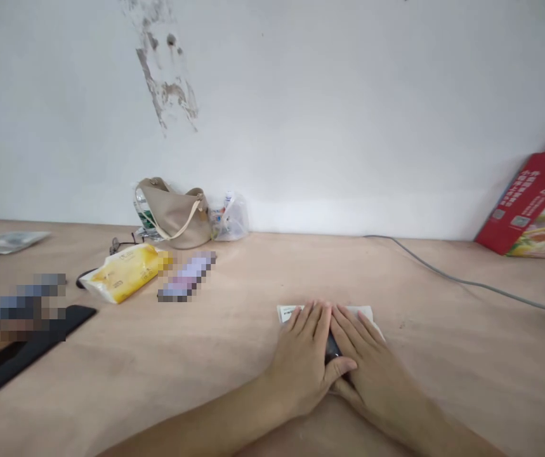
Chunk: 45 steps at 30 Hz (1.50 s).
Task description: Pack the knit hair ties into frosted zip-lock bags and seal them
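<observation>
My left hand (304,355) lies flat, fingers stretched out, on a thin white packet (367,313) with small printing at its upper left corner. Flat on the packet's right half rests my right hand (371,357), its fingers also straight. The two hands meet, and the left thumb reaches across onto the right hand. Between them shows a dark, shiny patch (332,348); the hands cover most of the packet, so its contents are hidden.
To the left lie a yellow tissue pack (132,271), a pixelated phone (187,277) and a black mat (15,365). By the wall stand a beige handbag (181,219) and a clear plastic bag (235,218). A grey cable (448,275) runs below a red box (522,203) at right.
</observation>
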Each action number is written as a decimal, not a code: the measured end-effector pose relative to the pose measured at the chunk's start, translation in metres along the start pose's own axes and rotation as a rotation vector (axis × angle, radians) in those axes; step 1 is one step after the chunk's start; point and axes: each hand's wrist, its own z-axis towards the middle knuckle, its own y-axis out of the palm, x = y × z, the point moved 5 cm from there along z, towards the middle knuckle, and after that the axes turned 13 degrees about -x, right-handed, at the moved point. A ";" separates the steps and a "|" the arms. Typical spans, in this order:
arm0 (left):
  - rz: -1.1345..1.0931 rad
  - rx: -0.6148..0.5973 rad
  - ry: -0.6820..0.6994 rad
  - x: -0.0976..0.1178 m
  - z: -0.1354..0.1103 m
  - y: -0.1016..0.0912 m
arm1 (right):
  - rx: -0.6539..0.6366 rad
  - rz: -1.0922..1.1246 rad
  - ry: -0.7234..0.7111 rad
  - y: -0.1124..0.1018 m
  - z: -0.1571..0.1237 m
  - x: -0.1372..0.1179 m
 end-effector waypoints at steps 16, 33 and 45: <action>0.011 0.009 -0.017 -0.018 0.003 0.011 | -0.231 0.318 0.212 0.013 -0.013 0.025; 0.156 0.114 0.004 -0.053 -0.063 -0.001 | -0.126 0.592 0.422 0.003 -0.073 0.066; 0.366 0.439 0.463 0.025 -0.032 0.013 | 0.012 1.259 0.503 0.007 -0.032 0.043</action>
